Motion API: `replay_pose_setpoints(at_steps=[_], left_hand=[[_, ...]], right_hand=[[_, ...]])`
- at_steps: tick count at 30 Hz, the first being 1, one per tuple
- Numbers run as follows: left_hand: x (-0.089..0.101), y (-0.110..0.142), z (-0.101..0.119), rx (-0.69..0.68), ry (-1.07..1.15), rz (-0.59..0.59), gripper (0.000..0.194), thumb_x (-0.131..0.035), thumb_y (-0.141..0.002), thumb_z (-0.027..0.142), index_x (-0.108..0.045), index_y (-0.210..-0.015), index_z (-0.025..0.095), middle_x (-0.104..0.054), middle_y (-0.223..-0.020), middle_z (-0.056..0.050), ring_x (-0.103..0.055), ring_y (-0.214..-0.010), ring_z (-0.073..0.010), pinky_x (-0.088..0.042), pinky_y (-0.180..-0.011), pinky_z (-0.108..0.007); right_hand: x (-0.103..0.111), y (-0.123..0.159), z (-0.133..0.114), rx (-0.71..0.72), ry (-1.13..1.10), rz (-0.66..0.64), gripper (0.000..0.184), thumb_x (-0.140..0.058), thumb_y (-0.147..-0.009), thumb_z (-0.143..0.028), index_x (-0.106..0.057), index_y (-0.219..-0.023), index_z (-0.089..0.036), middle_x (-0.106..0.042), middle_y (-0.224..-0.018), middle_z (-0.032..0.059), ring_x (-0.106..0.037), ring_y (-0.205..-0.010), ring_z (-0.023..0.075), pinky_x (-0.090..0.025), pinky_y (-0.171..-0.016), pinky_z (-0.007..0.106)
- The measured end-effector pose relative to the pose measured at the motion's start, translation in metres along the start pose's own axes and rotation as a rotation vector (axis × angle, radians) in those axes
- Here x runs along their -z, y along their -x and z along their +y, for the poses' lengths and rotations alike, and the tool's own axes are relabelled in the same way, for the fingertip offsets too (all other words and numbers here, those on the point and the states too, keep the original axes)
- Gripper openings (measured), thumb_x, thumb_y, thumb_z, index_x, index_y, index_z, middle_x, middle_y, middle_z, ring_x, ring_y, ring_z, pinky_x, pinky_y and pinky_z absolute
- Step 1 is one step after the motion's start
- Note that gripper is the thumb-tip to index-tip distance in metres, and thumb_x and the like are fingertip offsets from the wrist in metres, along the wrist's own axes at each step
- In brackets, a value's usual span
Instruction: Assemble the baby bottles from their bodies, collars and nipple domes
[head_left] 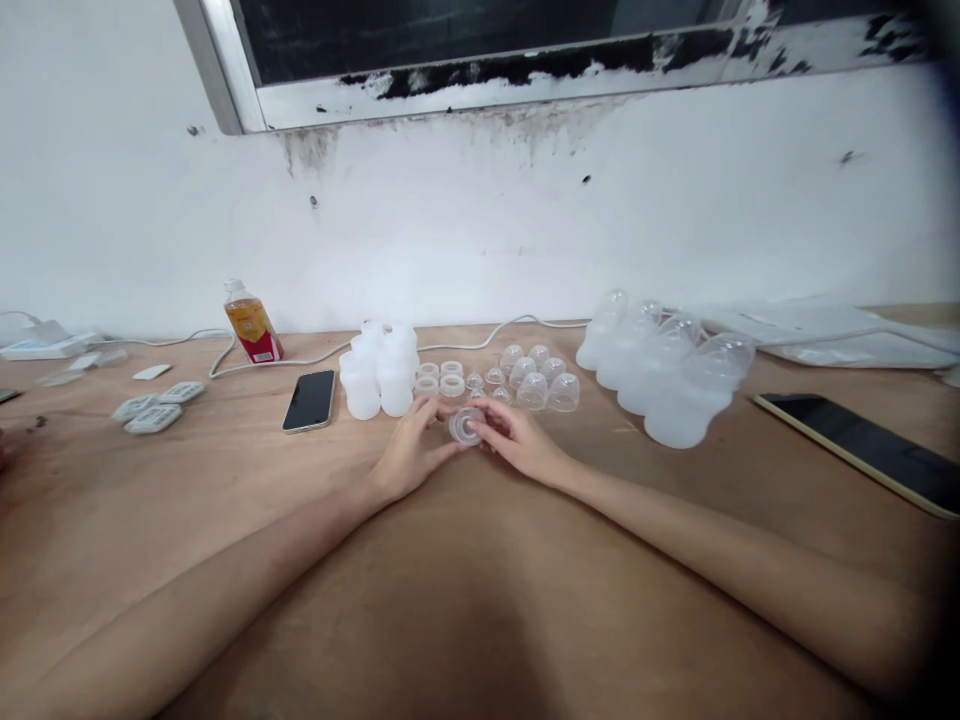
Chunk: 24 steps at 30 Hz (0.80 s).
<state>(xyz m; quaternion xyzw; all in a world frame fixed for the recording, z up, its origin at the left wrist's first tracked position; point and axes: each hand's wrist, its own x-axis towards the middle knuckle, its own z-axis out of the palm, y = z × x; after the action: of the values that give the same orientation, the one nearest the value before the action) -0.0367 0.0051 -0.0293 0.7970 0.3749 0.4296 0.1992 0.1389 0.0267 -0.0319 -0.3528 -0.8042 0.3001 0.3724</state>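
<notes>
Between my hands is a round translucent bottle ring with what looks like a clear nipple set in its middle. My left hand grips its left side, fingers behind and thumb at the near edge. My right hand is closed on the right side, its thumb pressed onto the middle of the ring. Just behind stand white bottle rings in stacks and several small clear nipples. Clear dome caps sit to the right of these. Several white bottles without caps stand to the left.
Capped white bottles stand in a row at the right, near a large phone. Left lie a smaller phone, a drink bottle and grey-white oval pieces. A white cable runs along the back; plastic bags lie back right.
</notes>
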Motion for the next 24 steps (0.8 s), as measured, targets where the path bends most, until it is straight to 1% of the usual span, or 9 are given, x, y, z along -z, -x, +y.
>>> replay_pose_setpoints(at_steps=[2,3,5,7,10,14,20,24], left_hand=[[-0.0021,-0.0006,0.0002,0.078,0.034,-0.041,0.033,-0.061,-0.069,0.027,-0.047,-0.098,0.017,-0.056,-0.094,-0.006,-0.053,-0.079,-0.0149,-0.043,-0.067,-0.028],[-0.0033,-0.0008,0.0000,0.108,0.079,-0.060,0.032,-0.058,-0.071,0.028,-0.046,-0.098,0.016,-0.056,-0.091,-0.006,-0.053,-0.075,-0.0138,-0.044,-0.064,-0.026],[-0.0049,-0.0010,-0.0007,0.137,0.155,-0.076,0.025,-0.052,-0.075,0.027,-0.046,-0.096,0.016,-0.057,-0.087,-0.005,-0.054,-0.073,-0.0127,-0.044,-0.064,-0.025],[-0.0055,-0.0009,-0.0018,0.137,0.170,-0.059,0.017,-0.048,-0.077,0.024,-0.048,-0.092,0.015,-0.057,-0.085,-0.004,-0.054,-0.073,-0.0123,-0.044,-0.066,-0.026],[-0.0049,-0.0006,-0.0029,0.138,0.144,-0.033,0.014,-0.050,-0.074,0.021,-0.050,-0.086,0.014,-0.056,-0.081,-0.003,-0.054,-0.070,-0.0116,-0.044,-0.064,-0.025],[-0.0052,-0.0007,-0.0034,0.144,0.111,-0.021,0.013,-0.052,-0.071,0.018,-0.048,-0.083,0.015,-0.055,-0.076,-0.001,-0.053,-0.064,-0.0099,-0.043,-0.060,-0.022],[-0.0072,-0.0009,-0.0030,0.139,0.175,-0.051,0.011,-0.050,-0.072,0.017,-0.044,-0.081,0.016,-0.055,-0.076,0.000,-0.056,-0.068,-0.0109,-0.044,-0.060,-0.022],[-0.0068,-0.0005,-0.0017,0.161,0.139,-0.052,0.009,-0.049,-0.071,0.017,-0.045,-0.078,0.017,-0.056,-0.075,0.000,-0.057,-0.067,-0.0116,-0.045,-0.060,-0.022]], right_hand=[[0.0002,0.0003,-0.0002,-0.012,-0.009,0.058,0.024,-0.044,-0.080,-0.032,-0.050,-0.099,-0.018,-0.058,-0.079,0.0027,-0.054,-0.064,0.0121,-0.045,-0.059,0.025],[0.0002,0.0006,-0.0005,-0.003,0.006,0.086,0.023,-0.044,-0.080,-0.032,-0.050,-0.098,-0.018,-0.058,-0.081,0.0030,-0.054,-0.069,0.0129,-0.044,-0.061,0.025],[-0.0005,0.0016,-0.0018,0.044,0.068,0.097,0.022,-0.044,-0.080,-0.032,-0.052,-0.096,-0.018,-0.058,-0.085,0.0039,-0.054,-0.076,0.0142,-0.044,-0.063,0.025],[-0.0016,0.0024,-0.0033,0.112,0.146,0.062,0.022,-0.046,-0.080,-0.031,-0.052,-0.097,-0.018,-0.058,-0.091,0.0050,-0.053,-0.080,0.0150,-0.043,-0.065,0.026],[-0.0031,0.0024,-0.0045,0.175,0.233,0.026,0.022,-0.048,-0.078,-0.028,-0.051,-0.097,-0.018,-0.058,-0.090,0.0047,-0.053,-0.078,0.0146,-0.042,-0.067,0.026],[-0.0028,0.0018,-0.0044,0.159,0.235,0.003,0.019,-0.048,-0.078,-0.025,-0.052,-0.096,-0.018,-0.060,-0.089,0.0034,-0.053,-0.077,0.0139,-0.041,-0.067,0.026],[-0.0007,0.0034,-0.0066,0.150,0.215,0.031,0.021,-0.050,-0.077,-0.025,-0.054,-0.097,-0.019,-0.059,-0.091,0.0040,-0.053,-0.076,0.0136,-0.042,-0.067,0.026],[-0.0016,0.0035,-0.0056,0.169,0.245,0.037,0.022,-0.047,-0.080,-0.028,-0.055,-0.098,-0.018,-0.060,-0.093,0.0057,-0.054,-0.078,0.0151,-0.043,-0.068,0.027]])
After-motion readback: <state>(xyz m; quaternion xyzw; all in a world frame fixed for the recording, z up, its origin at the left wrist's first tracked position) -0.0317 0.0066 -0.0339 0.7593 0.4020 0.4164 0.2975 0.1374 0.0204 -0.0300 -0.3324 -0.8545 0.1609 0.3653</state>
